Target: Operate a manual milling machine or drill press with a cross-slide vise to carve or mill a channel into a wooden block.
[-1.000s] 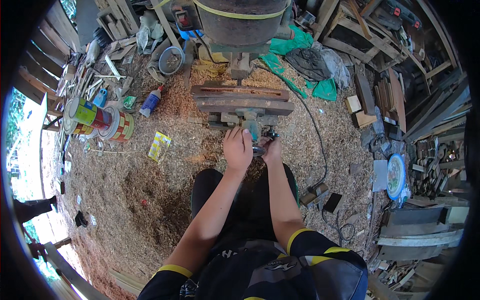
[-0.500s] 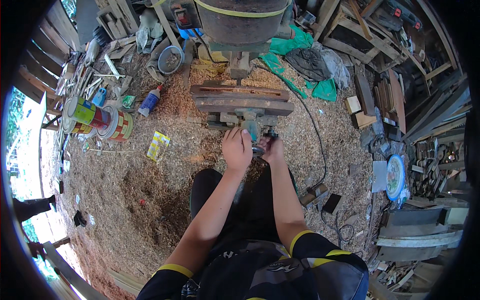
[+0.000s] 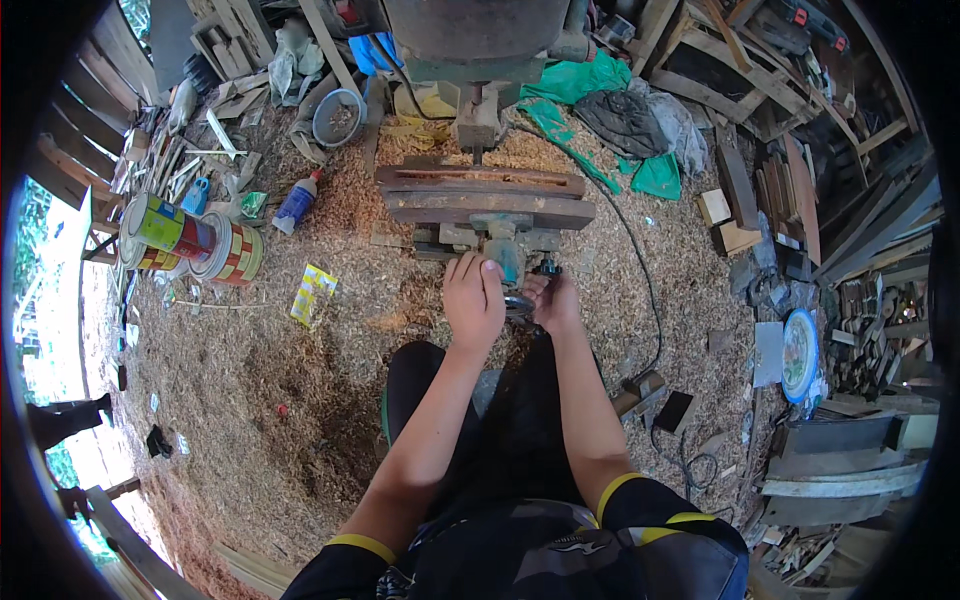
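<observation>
A drilling machine stands in front of me, its dark drum-shaped body (image 3: 475, 40) above and a drill bit (image 3: 477, 155) pointing down at a slotted wooden block (image 3: 480, 182). The block lies in a vise with a wood-faced jaw (image 3: 490, 210) and a greenish metal body (image 3: 503, 258). My left hand (image 3: 473, 305) is closed against the left side of that body, fingers together; what lies under its palm is hidden. My right hand (image 3: 556, 302) curls its fingers at the right rim of a dark metal handwheel (image 3: 518, 305), below a small black knob (image 3: 547, 265).
Wood shavings (image 3: 350, 400) cover the floor. Paint cans (image 3: 228, 250), a blue bottle (image 3: 296, 205) and a yellow packet (image 3: 314, 295) are to the left. A black cable (image 3: 640, 260) curves down on the right, past wood offcuts (image 3: 735, 215) and a round blue-rimmed tray (image 3: 799, 355).
The view has shifted slightly. My right hand has turned a little at the handwheel, showing more of its palm side. My left hand stays in place.
</observation>
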Demonstrator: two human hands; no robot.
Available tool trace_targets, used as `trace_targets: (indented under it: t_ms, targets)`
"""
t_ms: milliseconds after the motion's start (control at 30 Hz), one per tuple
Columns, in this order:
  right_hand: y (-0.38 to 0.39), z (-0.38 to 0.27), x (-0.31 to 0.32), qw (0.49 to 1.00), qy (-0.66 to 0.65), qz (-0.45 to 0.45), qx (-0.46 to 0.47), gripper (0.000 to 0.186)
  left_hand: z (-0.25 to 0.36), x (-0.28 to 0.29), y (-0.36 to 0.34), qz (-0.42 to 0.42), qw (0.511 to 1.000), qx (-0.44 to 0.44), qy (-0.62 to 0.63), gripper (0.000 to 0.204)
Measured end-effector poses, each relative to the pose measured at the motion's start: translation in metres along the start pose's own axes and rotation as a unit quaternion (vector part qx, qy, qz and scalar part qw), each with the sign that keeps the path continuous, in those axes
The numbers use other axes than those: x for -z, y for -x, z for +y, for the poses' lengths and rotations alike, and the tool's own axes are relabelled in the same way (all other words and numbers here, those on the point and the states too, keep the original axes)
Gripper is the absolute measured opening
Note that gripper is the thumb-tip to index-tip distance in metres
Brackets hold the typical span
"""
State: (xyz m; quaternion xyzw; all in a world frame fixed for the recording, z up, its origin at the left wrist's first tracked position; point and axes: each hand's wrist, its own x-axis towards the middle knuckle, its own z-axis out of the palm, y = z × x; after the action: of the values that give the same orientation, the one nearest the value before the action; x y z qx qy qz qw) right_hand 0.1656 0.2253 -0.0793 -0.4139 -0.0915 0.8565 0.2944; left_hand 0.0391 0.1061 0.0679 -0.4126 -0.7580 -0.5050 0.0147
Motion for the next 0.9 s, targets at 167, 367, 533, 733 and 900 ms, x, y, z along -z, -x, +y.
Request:
trace_targets:
  t_ms: [167,367,533,733,900]
  targets:
    - [0.006,0.025,-0.005,0.866,0.350,0.090,0.346,0.045,0.002,-0.001,0.001,-0.014,1.000,0.025,0.002,0.037]
    - [-0.017,0.021,0.002,0.986,0.035,0.058,0.154,0.039,-0.001,-0.005,0.001,0.002,0.999,0.033,0.018,0.039]
    - [-0.001,0.021,-0.018,0.992,0.036,0.114,0.047,0.042,-0.006,-0.001,0.003,0.013,1.000,0.023,0.006,0.039]
    - [-0.007,0.025,0.007,0.899,0.302,0.099,0.300,0.049,-0.002,-0.005,0.001,-0.007,0.999,0.028,0.020,0.030]
    - [0.010,0.017,-0.002,0.995,-0.061,-0.033,0.072,0.047,-0.003,-0.003,0.002,-0.002,0.999,0.034,0.026,0.031]
